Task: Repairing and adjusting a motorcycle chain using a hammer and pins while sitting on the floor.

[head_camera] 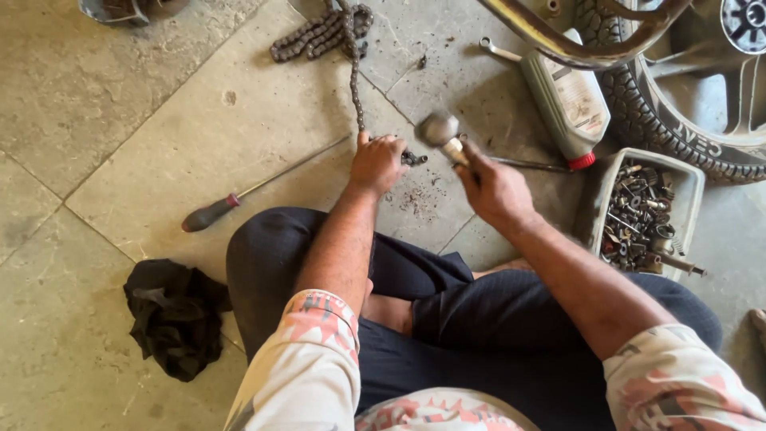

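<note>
Your left hand (377, 162) pinned the heavy, greasy, limp drive chain (353, 72) to the stone floor (159, 144) near its end link; your right hand (495, 190) clenched the raised hammer (440, 130) by its handle.

Dark, rusty-brown chain (353, 72) against the grey stone floor (144, 128), which is speckled with black grit. The hammer (440, 132) shows a dull silver head on a pale handle. The screwdriver (211, 212) has a dark maroon grip with a red collar. Black rag (177, 313), crumpled. Grey oil bottle (568, 100) with a red cap. Pale tray (682, 187) full of greasy brown bolts. Trousers (479, 327) dark navy, finely striped; sleeves (307, 359) cream with a salmon-pink pattern.
</note>
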